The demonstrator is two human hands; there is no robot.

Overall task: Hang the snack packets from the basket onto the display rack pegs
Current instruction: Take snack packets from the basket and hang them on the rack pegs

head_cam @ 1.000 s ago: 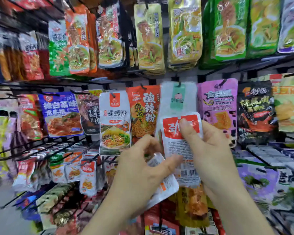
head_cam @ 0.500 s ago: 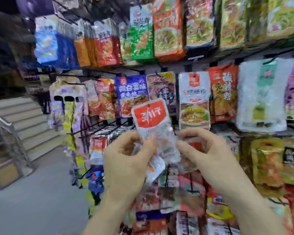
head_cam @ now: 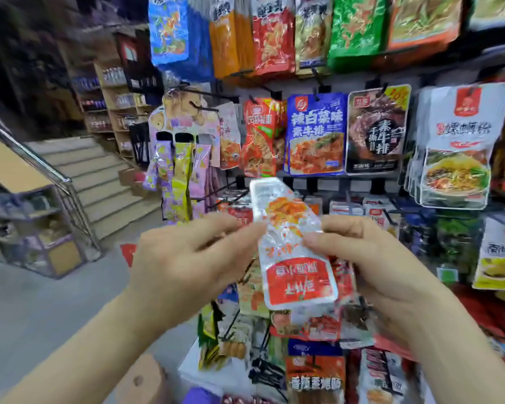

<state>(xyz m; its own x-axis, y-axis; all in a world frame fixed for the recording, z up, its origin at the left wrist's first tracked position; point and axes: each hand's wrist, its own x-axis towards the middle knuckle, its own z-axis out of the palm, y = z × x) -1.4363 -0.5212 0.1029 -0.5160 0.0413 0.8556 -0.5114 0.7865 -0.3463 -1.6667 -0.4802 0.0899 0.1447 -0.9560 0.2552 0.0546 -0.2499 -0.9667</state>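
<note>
A small clear snack packet (head_cam: 289, 246) with a red label hangs upside down between my hands, red end at the bottom. My left hand (head_cam: 187, 263) pinches its left edge with thumb and fingers. My right hand (head_cam: 370, 263) pinches its right side, and more small packets (head_cam: 318, 322) show just under that hand. Behind the packet, the display rack (head_cam: 318, 182) carries rows of hanging snack bags on black pegs. A row of small red-and-white packets (head_cam: 370, 211) hangs right behind my hands. The basket is out of view.
Larger bags hang at eye level: a blue one (head_cam: 315, 132), a dark one (head_cam: 376, 129), a white noodle bag (head_cam: 458, 147). Steps with a metal handrail (head_cam: 56, 173) rise at the left. Grey floor (head_cam: 41, 301) lies below left. A cardboard edge (head_cam: 140, 380) sits bottom centre.
The packet has been flipped over: its red label pointed up before and points down now. My view has swung left, so the stairs and floor show more.
</note>
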